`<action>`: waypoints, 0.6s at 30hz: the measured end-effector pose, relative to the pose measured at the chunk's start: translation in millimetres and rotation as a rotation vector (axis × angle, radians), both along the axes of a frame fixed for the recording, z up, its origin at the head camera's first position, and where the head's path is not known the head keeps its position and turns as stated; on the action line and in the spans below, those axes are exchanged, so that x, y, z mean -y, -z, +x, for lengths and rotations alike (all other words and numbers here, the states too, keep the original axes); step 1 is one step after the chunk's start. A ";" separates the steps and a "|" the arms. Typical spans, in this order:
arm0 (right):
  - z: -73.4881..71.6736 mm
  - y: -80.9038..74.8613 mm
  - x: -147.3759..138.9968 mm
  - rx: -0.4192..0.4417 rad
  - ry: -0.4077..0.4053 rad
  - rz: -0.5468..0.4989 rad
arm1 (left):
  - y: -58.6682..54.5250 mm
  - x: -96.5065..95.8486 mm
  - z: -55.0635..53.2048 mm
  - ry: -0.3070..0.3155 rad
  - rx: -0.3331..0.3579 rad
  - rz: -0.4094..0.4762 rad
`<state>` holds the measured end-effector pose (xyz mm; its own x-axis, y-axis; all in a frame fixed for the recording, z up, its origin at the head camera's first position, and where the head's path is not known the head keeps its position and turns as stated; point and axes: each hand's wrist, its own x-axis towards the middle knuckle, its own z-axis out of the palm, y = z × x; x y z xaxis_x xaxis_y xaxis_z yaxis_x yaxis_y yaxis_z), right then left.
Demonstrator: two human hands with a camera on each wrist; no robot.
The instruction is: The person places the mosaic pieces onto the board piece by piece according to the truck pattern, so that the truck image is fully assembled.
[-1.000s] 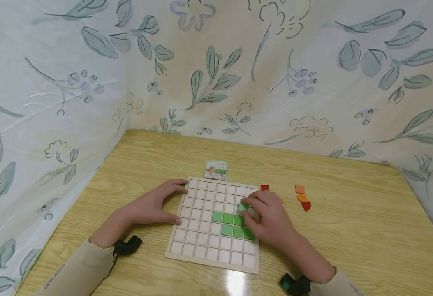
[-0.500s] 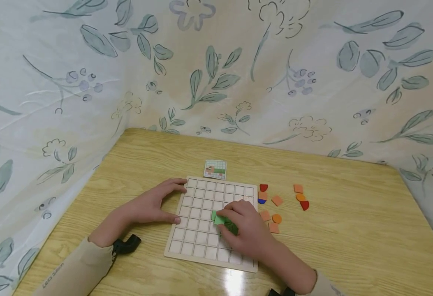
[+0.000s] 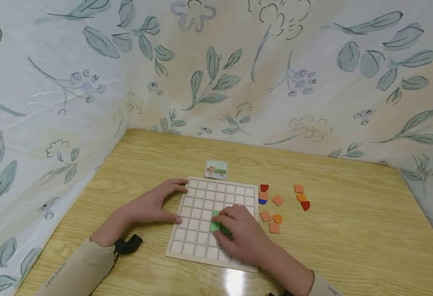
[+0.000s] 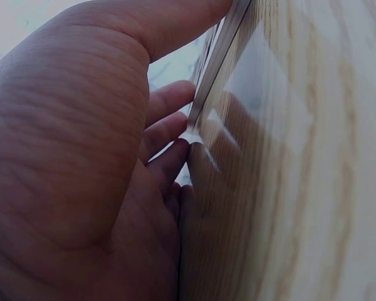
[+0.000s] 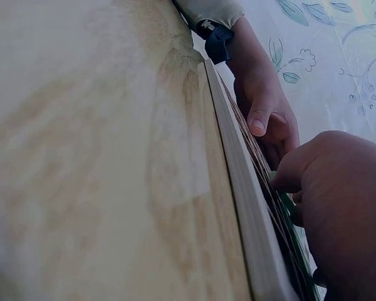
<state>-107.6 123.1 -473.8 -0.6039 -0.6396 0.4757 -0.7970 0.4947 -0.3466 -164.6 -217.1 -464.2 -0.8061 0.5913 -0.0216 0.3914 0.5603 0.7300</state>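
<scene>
A light wooden grid board (image 3: 194,224) lies on the table. My left hand (image 3: 151,207) rests at its left edge, thumb and fingers spread apart and touching the rim; the left wrist view shows this hand (image 4: 75,144) beside the board's side. Over the middle of the grid, my right hand (image 3: 244,236) holds a light green square tile (image 3: 215,226) by its edges between thumb and index finger, at a cell. Just above it sits another green tile (image 3: 216,213). A dark green tile (image 3: 225,231) shows between the fingers; the hand hides the other green tiles.
A small picture card (image 3: 216,169) lies behind the board. To the right are several orange square tiles (image 3: 274,228), orange round pieces (image 3: 277,218), red quarter-like pieces (image 3: 305,205) and a blue piece (image 3: 262,202). Patterned cloth (image 3: 216,82) hangs behind the table.
My right hand has carried the light green tile left from the board's right side, then lowered it to a cell below the leftmost green tile. The left hand has stayed in place.
</scene>
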 end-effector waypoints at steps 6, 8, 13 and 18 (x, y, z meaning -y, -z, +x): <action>0.8 1.0 -0.2 0.010 0.004 0.017 | 0.1 -0.2 0.8 -0.008 0.004 -0.003; 0.7 1.6 -0.4 0.007 0.003 0.017 | -0.2 -0.4 0.9 -0.008 0.005 -0.004; 0.1 2.8 -0.9 -0.016 -0.001 0.007 | -0.7 -0.9 0.0 -0.001 0.000 -0.006; -0.1 2.4 -1.0 -0.023 -0.009 -0.006 | -0.2 -0.2 -0.5 0.003 -0.009 -0.010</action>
